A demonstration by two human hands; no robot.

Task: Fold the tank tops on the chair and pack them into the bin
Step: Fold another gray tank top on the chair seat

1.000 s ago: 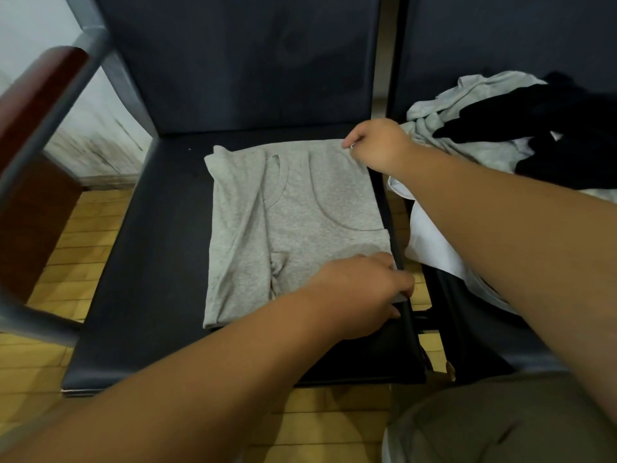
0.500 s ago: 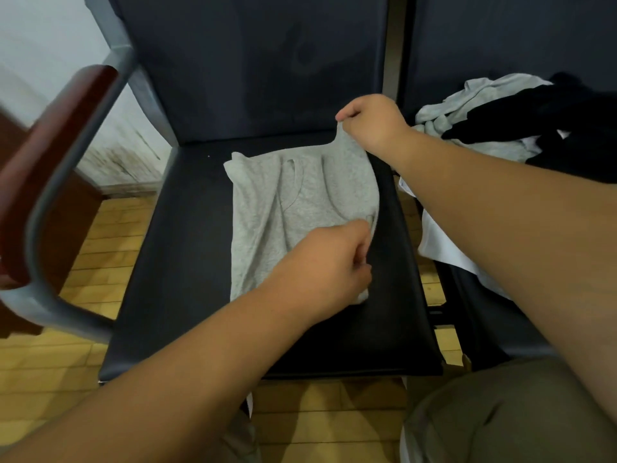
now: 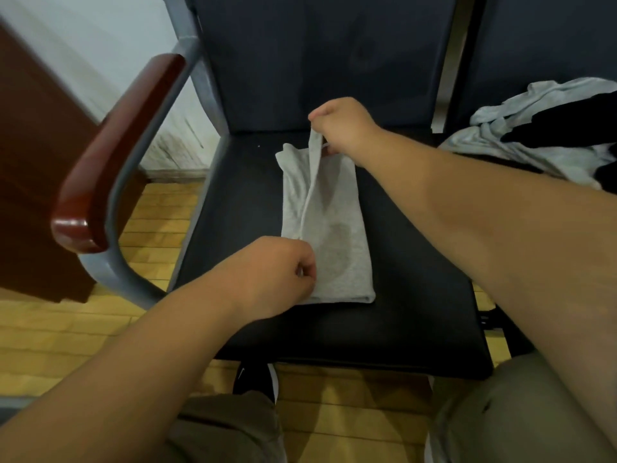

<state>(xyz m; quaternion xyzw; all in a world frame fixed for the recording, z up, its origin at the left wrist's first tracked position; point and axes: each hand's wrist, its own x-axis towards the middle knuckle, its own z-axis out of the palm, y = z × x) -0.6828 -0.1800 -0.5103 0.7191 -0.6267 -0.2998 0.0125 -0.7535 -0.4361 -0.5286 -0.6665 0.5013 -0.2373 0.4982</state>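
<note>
Grey tank top (image 3: 337,235) sits mid-seat on the dark chair (image 3: 417,279), folded into a narrow strip. The person's left hand (image 3: 277,272) pinches its loose flap at the 6 o'clock end, fingers curled tight. The right hand (image 3: 344,125) pinches it at 12 o'clock, lifted. A clothes pile (image 3: 534,142) is at 2 o'clock and a wooden armrest (image 3: 117,155) at 9. The right forearm covers some of the seat.

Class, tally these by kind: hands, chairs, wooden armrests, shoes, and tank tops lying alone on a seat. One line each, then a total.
Hands: 2, the left hand and the right hand.
Chairs: 2, the left chair and the right chair.
Wooden armrests: 1, the armrest.
Shoes: 1, the black shoe.
Tank tops alone: 1, the grey tank top.
Total: 7.
</note>
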